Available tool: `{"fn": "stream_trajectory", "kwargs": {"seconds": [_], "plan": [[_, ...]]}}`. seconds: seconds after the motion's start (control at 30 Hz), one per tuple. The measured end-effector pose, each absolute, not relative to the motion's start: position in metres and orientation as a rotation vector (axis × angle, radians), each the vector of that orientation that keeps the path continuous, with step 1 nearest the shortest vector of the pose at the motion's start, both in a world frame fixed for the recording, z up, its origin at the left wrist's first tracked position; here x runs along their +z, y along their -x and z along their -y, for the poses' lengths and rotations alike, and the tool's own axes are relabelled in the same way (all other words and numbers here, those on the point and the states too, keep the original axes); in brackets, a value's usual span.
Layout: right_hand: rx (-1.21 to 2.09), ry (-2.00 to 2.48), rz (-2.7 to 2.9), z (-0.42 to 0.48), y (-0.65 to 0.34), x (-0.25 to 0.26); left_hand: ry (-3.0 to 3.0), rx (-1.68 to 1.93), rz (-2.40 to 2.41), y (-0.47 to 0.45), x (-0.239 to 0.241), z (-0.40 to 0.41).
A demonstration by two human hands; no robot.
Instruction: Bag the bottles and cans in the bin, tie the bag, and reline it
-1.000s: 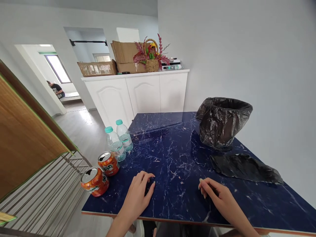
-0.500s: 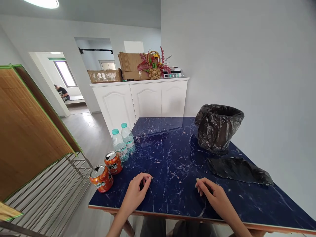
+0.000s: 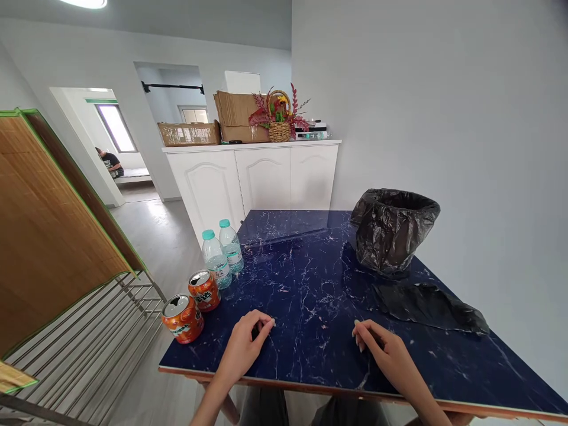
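Note:
My left hand [image 3: 249, 337] rests on the dark blue marbled table [image 3: 306, 278], its fingers curled and the thumb tip meeting the index finger. Nothing shows in it. My right hand [image 3: 378, 342] lies in a similar loose curl near the front edge, also holding nothing visible. Left of my left hand stand two orange soda cans, the nearer can [image 3: 182, 319] and another can [image 3: 204, 291], both with opened tops. Behind them are two clear water bottles with teal caps, one bottle [image 3: 216, 260] and a second bottle [image 3: 231, 247]. Both are upright and partly filled.
A bin lined with a black bag [image 3: 393, 236] stands at the table's back right. A flattened black plastic bag [image 3: 432, 307] lies before it. Beyond is a white cabinet [image 3: 261, 177] bearing cardboard boxes [image 3: 189, 134] and a flower basket [image 3: 279, 131]. A person [image 3: 110, 163] sits in a far room.
The camera view has shifted very slightly. My hands, the cans, the bottles and the bags stay where they were.

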State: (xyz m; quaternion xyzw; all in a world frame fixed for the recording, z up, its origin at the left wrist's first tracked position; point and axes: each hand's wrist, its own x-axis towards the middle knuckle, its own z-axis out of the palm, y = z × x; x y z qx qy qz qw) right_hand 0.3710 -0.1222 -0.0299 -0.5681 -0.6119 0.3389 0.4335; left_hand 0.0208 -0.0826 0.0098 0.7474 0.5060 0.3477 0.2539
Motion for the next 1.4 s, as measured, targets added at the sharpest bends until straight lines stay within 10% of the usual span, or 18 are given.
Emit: {"fn": "stream_trajectory", "kwargs": {"seconds": [1.4], "plan": [[0.855,1.494,1.520,0.121,-0.369,-0.027,-1.824,1.037,-1.371,-0.019,0.014,0.077]]}}
